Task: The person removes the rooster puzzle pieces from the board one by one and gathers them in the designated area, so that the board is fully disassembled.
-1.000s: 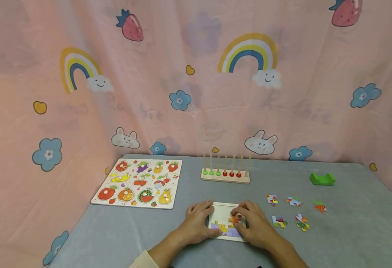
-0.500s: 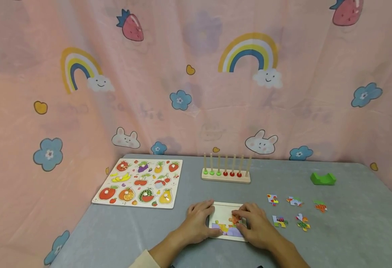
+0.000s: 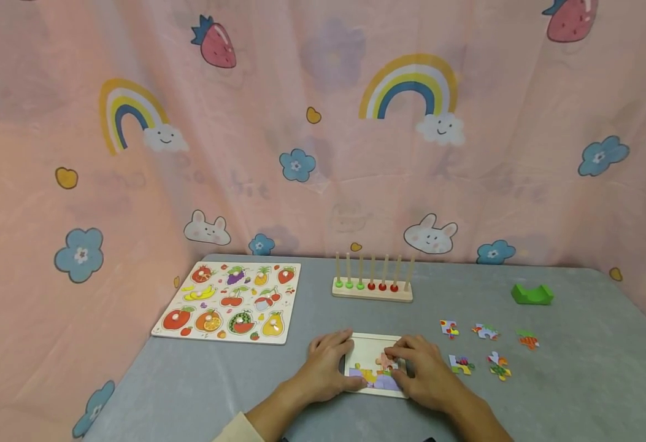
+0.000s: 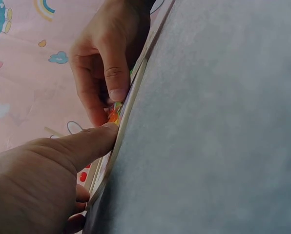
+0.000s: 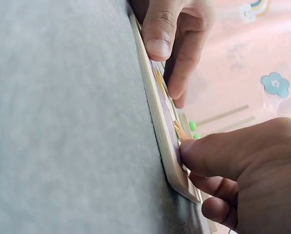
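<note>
Knobbed jigsaw piece (image 3: 383, 361) shifted within wooden frame (image 3: 375, 336)

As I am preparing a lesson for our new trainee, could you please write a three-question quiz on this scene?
1. Either-or: Which grip, left or right, is holding the orange puzzle piece?
2. Multiple choice: How many loose puzzle pieces lie on the table to the right of the puzzle tray? A) three B) five C) seven
3. Fill in: The peg stand carries three green rings and three ___ rings.

Key:
1. The right grip
2. B
3. red
</note>
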The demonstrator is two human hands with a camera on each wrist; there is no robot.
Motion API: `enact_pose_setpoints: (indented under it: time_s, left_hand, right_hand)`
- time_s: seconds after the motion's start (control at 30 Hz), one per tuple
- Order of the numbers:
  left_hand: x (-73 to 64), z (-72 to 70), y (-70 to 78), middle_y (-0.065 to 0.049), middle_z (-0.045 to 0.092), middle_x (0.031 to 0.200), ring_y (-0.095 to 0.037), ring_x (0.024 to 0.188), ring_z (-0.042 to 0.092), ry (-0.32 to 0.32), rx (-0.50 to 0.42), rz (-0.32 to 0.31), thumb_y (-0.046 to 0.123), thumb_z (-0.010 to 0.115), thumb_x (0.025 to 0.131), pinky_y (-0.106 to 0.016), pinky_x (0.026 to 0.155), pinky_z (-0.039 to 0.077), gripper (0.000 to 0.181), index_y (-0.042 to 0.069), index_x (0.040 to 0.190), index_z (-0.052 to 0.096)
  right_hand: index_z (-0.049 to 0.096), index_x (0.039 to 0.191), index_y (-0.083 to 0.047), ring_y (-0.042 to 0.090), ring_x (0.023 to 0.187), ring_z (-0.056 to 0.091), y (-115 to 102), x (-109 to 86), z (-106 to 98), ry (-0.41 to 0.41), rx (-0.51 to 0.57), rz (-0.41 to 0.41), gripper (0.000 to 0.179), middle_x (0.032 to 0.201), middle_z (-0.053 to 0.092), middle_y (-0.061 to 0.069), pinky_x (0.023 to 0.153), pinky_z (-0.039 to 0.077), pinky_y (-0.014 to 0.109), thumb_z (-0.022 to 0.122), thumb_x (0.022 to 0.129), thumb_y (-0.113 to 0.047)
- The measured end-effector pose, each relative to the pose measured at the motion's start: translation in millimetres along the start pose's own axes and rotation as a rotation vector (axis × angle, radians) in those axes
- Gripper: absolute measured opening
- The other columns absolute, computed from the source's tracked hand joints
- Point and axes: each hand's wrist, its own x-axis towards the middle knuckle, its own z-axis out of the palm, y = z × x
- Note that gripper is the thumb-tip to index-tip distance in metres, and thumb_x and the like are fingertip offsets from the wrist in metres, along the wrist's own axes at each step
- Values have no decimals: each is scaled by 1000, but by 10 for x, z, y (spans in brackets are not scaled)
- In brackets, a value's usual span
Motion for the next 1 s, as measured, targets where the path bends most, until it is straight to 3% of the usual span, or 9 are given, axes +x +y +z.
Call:
enact_pose_setpoints:
  time_s: [0.2, 0.43, 0.67, 0.77, 0.87, 1.0]
  left_hand:
    - [3, -2, -2, -8, 44, 145, -25, 132, 38, -7, 1, -9, 41, 82, 75, -51, 104, 23, 71, 4, 131, 59]
    - [11, 3, -3, -8, 45, 144, -23, 132, 38, -4, 12, -4, 42, 81, 74, -49, 104, 24, 71, 4, 130, 59]
    - [19, -10, 10, -9, 45, 144, -24, 131, 38, -6, 15, 1, 42, 81, 74, -49, 103, 24, 71, 5, 130, 60]
    - [17, -12, 11, -9, 45, 144, -24, 131, 38, -6, 13, -1, 42, 81, 74, -50, 103, 24, 71, 5, 130, 59]
    - [15, -9, 5, -8, 45, 144, -24, 132, 38, -6, 9, -2, 42, 81, 74, -50, 103, 24, 71, 5, 131, 59]
    - [10, -7, 1, -8, 45, 145, -23, 132, 38, -6, 11, -1, 42, 82, 74, -49, 103, 24, 72, 5, 131, 59]
  right_hand:
    - [73, 110, -7, 10, 92, 48, 8, 0, 0, 11, -16, -20, 28, 99, 56, -11, 79, 38, 46, 73, 82, -9]
    - [70, 112, -1, 15, 95, 57, 26, 13, -15, 129, -58, -137, 35, 103, 62, -4, 78, 46, 44, 78, 78, -8]
    - [69, 113, -1, 20, 98, 60, -18, 28, -172, 187, -46, -97, 36, 106, 66, -1, 81, 49, 45, 78, 78, -4]
    - [69, 112, 1, 22, 97, 61, -14, 26, -271, 233, -64, -120, 38, 105, 68, 3, 81, 48, 46, 78, 76, -1]
    - [69, 111, 3, 23, 95, 61, 30, 17, -364, 289, -86, -198, 41, 102, 69, 6, 81, 47, 40, 80, 71, 1]
    - [68, 111, 2, 22, 93, 61, 85, -26, -484, 338, -70, -276, 48, 101, 69, 6, 86, 41, 23, 82, 66, 4]
